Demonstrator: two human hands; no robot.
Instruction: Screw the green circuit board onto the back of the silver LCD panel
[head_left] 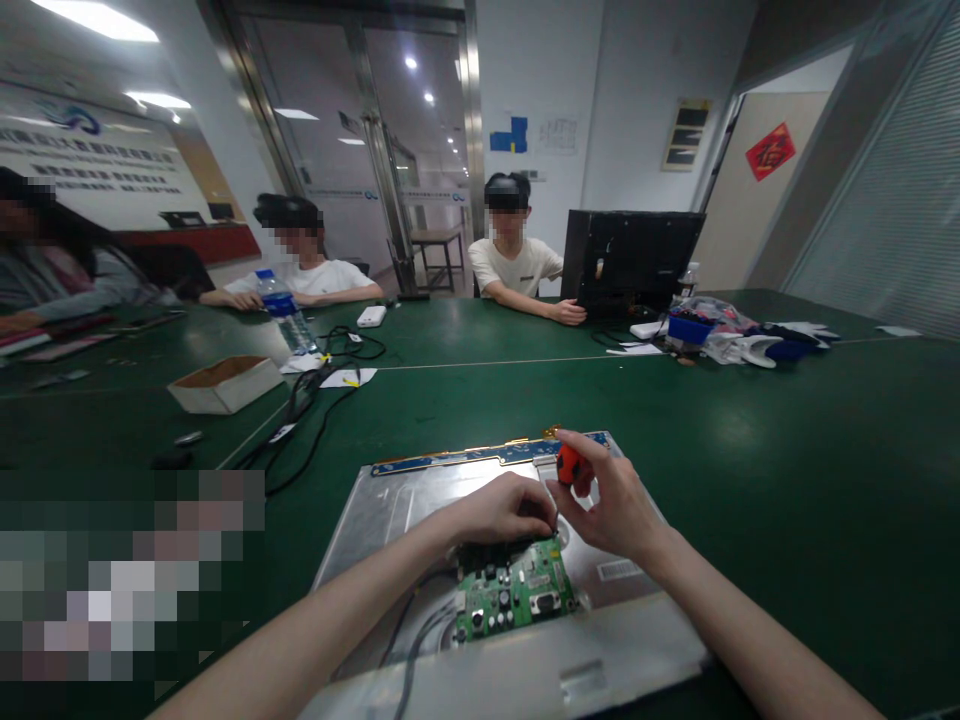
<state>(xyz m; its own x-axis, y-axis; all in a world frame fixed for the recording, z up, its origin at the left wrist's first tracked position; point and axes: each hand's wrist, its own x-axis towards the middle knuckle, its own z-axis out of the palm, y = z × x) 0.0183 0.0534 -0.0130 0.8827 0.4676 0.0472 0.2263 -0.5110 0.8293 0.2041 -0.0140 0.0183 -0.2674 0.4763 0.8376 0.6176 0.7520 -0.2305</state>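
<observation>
Working, in the head view, with both hands over a silver metal panel (379, 510) on the green table (795, 480). Holding an orange-and-black screwdriver (570, 466) in the right hand (622, 505), pinched closed round the handle over the panel's right half. Poising the left hand (506, 508) just beside it, curled nearly shut at the far right corner of the green circuit board (514, 585); impossible to tell whether pinching the screwdriver or something small, with the tip hidden there. Finding the board towards the panel's near edge, with a blue strip (450, 460) along the far edge and a grey cable (411, 650) off the board's left side. For good control, best keep the screwdriver square to the board and steady it low down with the left hand. Press evenly, turn slowly, guard against slipping across the board, and keep the left forearm (337, 620) from dragging on the cable.
</observation>
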